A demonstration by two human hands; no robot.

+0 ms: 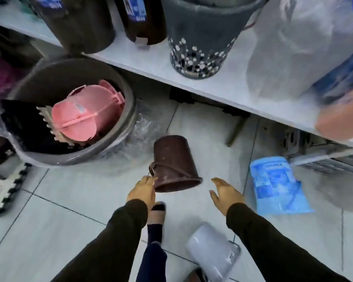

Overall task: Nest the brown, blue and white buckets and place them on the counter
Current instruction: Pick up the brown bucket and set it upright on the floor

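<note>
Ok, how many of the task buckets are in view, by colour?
brown bucket: 1
blue bucket: 1
white bucket: 1
Total: 3

Both dark-sleeved arms are reaching forward and down; the left grip (141, 191) is curling closed, the right grip (226, 192) is spreading open-palmed.

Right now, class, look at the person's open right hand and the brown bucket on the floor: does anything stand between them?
Nothing visible does. Only bare floor tile separates the right hand from the brown bucket. The blue bucket lies on the hand's far side, and the white bucket nearer the person. The left hand already grips the brown bucket's rim.
</note>
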